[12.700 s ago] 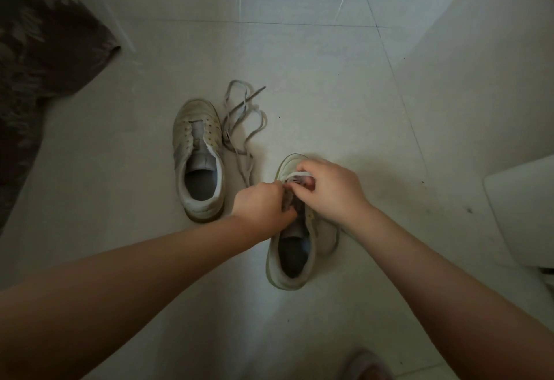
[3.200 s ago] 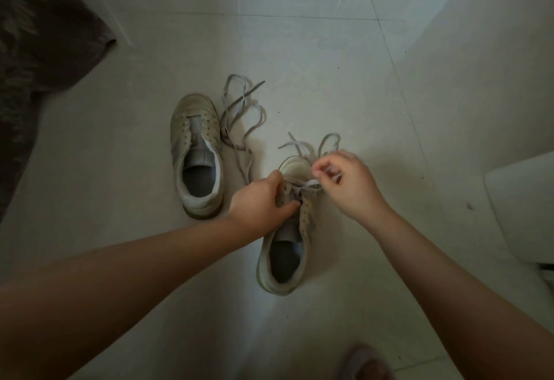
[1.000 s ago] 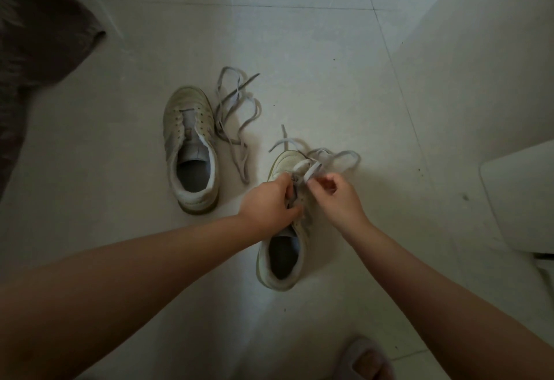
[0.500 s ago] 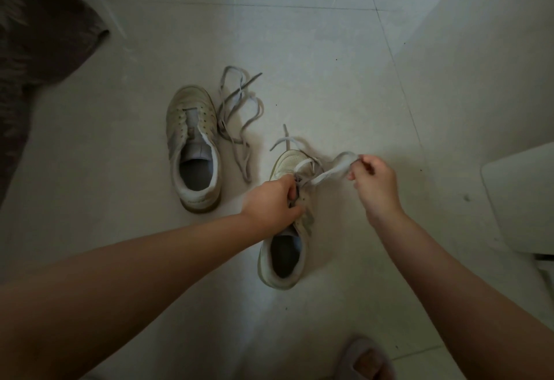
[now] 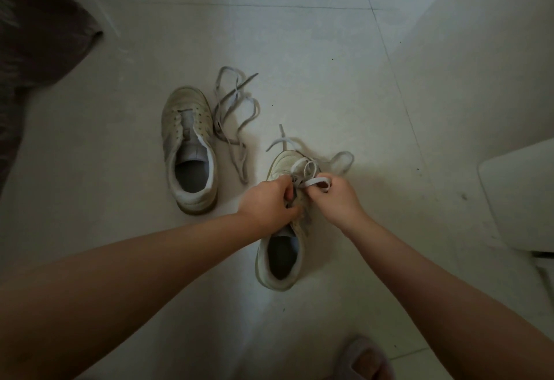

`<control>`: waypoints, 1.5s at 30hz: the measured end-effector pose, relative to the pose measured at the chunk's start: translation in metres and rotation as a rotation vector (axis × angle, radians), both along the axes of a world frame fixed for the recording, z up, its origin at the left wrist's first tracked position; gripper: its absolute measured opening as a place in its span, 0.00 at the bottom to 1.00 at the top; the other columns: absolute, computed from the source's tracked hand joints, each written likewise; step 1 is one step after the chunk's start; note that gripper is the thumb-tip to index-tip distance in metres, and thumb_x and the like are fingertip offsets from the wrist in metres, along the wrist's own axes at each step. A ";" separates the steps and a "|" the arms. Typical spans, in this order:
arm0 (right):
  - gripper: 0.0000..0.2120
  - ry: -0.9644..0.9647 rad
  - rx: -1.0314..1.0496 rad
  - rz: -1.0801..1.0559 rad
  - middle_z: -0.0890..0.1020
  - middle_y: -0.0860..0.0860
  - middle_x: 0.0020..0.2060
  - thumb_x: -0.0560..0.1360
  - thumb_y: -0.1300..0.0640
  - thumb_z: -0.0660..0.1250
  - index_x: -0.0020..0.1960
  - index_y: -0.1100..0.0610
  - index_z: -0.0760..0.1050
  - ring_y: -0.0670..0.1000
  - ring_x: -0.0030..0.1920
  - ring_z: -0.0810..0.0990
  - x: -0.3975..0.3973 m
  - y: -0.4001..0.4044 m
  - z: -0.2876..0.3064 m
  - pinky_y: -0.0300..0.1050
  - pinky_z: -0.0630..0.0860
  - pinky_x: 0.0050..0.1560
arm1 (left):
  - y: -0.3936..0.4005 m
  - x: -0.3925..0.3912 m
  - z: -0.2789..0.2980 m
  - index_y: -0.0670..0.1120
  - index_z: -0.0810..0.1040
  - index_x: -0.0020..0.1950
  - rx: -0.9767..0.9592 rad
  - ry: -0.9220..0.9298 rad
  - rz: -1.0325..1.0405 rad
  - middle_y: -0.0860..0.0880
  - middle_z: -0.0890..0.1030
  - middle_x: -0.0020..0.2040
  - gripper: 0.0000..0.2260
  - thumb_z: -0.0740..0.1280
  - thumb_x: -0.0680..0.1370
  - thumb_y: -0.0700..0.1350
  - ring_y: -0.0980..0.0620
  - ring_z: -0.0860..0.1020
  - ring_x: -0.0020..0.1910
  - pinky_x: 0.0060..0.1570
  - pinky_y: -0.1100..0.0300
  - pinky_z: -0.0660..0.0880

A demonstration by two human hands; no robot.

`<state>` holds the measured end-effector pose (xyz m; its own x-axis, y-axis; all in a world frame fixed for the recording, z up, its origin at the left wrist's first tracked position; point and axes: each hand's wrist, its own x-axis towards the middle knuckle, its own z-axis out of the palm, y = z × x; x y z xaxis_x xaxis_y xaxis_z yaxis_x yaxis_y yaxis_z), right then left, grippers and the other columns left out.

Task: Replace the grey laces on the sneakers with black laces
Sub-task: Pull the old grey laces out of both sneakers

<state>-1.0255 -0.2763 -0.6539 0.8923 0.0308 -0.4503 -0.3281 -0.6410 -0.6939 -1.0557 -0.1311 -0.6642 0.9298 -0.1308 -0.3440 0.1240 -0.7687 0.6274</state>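
Two pale sneakers on tiled floor [image 5: 299, 59], long axes running near-to-far, toes pointing far. Left sneaker [image 5: 189, 152] unlaced, nothing inside it; its pulled grey lace [image 5: 236, 116] lies loose just right of it. Right sneaker [image 5: 284, 230] nearer, its partly threaded lace [image 5: 302, 167] spilling past the toe. Left hand [image 5: 266, 206] curls around the eyelet area; right hand [image 5: 335, 200] pinches a lace loop.

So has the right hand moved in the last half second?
Yes. The right hand has come back in toward the sneaker, and now pinches the grey lace just above the eyelets.
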 end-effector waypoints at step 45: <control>0.11 -0.297 0.113 -0.315 0.77 0.47 0.30 0.77 0.61 0.66 0.35 0.56 0.74 0.35 0.26 0.73 0.028 -0.036 0.002 0.29 0.67 0.33 | -0.001 0.000 0.000 0.49 0.69 0.43 -0.006 -0.011 0.009 0.55 0.70 0.32 0.11 0.69 0.72 0.53 0.52 0.72 0.37 0.34 0.59 0.66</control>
<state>-0.9979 -0.3118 -0.6520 0.9561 -0.2289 -0.1829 -0.2714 -0.4564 -0.8474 -1.0555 -0.1320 -0.6645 0.9348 -0.1244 -0.3326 0.1236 -0.7640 0.6333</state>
